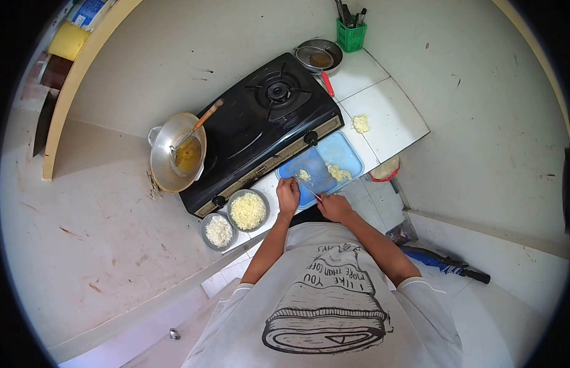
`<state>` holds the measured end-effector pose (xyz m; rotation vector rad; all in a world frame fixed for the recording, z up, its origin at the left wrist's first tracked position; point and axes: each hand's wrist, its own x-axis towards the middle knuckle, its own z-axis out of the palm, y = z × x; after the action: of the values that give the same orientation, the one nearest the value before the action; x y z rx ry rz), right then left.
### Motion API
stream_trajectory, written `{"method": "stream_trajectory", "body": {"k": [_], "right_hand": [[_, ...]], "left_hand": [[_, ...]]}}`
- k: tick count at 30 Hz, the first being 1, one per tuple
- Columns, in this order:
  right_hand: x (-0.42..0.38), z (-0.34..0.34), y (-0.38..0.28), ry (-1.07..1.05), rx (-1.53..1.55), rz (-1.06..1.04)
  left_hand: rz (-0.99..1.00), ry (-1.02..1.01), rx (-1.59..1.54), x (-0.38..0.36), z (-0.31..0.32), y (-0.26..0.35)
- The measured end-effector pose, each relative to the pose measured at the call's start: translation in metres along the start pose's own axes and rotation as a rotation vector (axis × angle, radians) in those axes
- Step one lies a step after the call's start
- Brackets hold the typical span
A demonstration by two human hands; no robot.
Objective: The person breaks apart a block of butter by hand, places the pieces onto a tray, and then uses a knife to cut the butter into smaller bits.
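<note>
My right hand point(335, 207) is closed round the handle of a small knife point(315, 195), its blade pointing toward my left hand. On the near left edge of the blue cutting board point(321, 180), my left hand point(289, 192) has its fingers drawn together; what they hold, if anything, is too small to make out. Just beyond the fingertips lies a small heap of pale chopped pieces point(304, 175). A larger pale yellow pile point(339, 172) rests toward the right side of the board.
A black stove point(260, 129) stands behind the board, with a wok point(178, 152) at its left. Two bowls point(248, 210) point(219, 232) of pale shreds sit left of my hands. Farther right are another pale clump point(360, 123), pans point(319, 57) and a green basket point(350, 38).
</note>
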<state>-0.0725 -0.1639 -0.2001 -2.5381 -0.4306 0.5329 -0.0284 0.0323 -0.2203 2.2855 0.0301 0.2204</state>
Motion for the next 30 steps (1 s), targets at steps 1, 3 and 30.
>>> {"method": "stream_trajectory", "body": {"k": [1,3,30], "right_hand": [[0.000,0.000,-0.001,-0.005,-0.007,0.005],[0.004,0.000,-0.001,-0.017,-0.017,0.009],[0.005,0.004,0.001,0.020,-0.020,-0.011]], "left_hand": [[-0.011,-0.005,-0.006,0.001,-0.001,0.001],[-0.025,-0.017,-0.013,0.002,-0.003,0.003],[0.011,-0.036,-0.002,0.003,-0.004,-0.002]]}}
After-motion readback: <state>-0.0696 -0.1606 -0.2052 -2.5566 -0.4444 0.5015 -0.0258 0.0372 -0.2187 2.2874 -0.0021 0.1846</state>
